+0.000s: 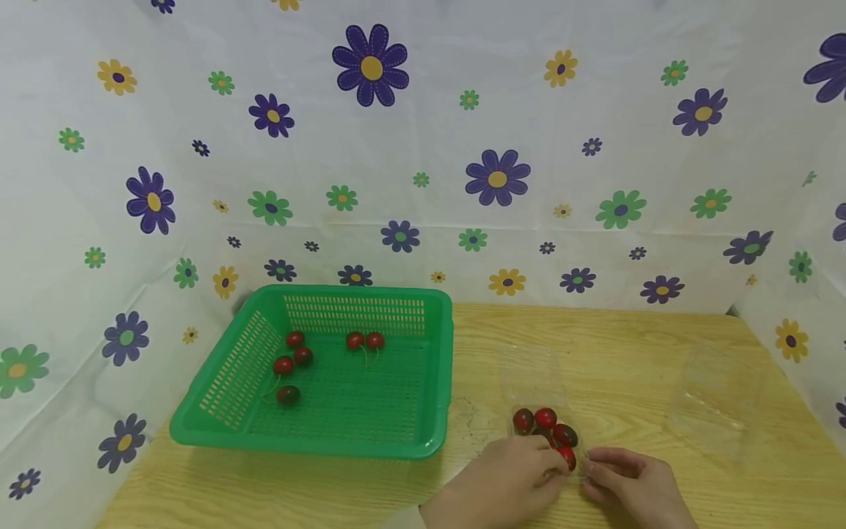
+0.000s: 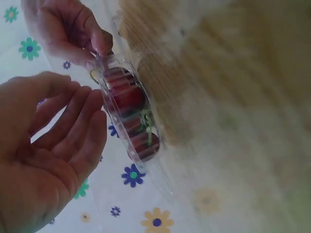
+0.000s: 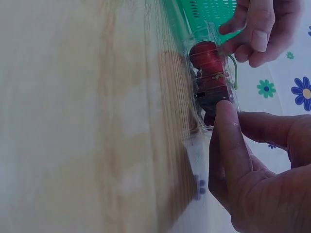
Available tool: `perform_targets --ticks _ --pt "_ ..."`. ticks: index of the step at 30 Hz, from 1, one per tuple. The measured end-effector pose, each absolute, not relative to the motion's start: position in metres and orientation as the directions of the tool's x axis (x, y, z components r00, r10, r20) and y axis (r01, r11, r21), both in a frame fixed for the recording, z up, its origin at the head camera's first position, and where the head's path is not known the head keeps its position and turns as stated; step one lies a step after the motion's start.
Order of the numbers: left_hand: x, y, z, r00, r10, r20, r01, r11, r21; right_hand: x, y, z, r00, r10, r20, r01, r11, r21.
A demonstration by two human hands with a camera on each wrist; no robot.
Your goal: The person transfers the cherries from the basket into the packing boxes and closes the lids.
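Right hand (image 1: 637, 481) pinches the clear box (image 1: 532, 376) of cherries (image 1: 545, 418); left hand (image 1: 499, 474) seems relaxed, fingertips near its edge.

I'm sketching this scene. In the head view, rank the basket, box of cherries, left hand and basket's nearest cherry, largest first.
1. Basket
2. Box of cherries and left hand: unsure; the hand, in front, hides part of the box.
3. Nearest cherry

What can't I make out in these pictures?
Head view: how many cherries the clear box holds; the left hand covers some.
Left wrist view: much of the tabletop, smeared by blur.
Right wrist view: most of the green basket, cut off by the top edge.
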State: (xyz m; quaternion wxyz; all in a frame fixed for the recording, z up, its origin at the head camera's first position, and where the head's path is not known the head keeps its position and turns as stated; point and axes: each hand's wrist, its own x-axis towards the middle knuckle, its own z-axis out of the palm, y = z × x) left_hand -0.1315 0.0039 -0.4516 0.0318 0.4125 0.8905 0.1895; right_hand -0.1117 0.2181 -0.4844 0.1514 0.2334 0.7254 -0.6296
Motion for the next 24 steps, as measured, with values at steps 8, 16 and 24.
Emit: perform_targets --ticks 8,16,24 --pt "-0.124 -0.004 -0.456 -0.883 0.47 0.004 0.303 0.561 0.77 -0.111 0.221 -0.485 -0.836 0.153 -0.527 0.544 0.094 -0.834" --pt "-0.122 -0.01 -0.46 -0.923 0.34 -0.181 0.078 0.624 0.778 -0.109 0.224 -0.487 -0.817 0.168 -0.551 0.563 0.032 -0.826" --pt "-0.123 -0.012 -0.461 -0.903 0.336 -0.268 0.041 0.688 0.725 -0.109 0.227 -0.491 -0.806 0.171 -0.567 0.575 -0.005 -0.818"
